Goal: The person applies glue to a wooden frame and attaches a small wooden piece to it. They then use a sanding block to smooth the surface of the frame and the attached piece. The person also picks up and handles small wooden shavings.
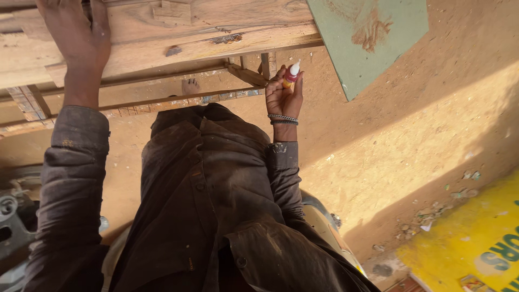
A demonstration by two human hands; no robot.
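Note:
My left hand lies palm down on a rough wooden plank at the top left, fingers spread flat on the wood. Beside the plank's lower edge, my right hand is closed around a small glue bottle with a white nozzle and a red and yellow body, held upright. Beaded bracelets circle that wrist. Both arms are in dark brown sleeves, and my brown coat fills the middle of the view.
Under the plank runs a wooden frame of thin slats, with a bare foot on the sandy ground behind it. A green board lies at the top right, a yellow printed sheet at the bottom right, and grey machine parts at the left edge.

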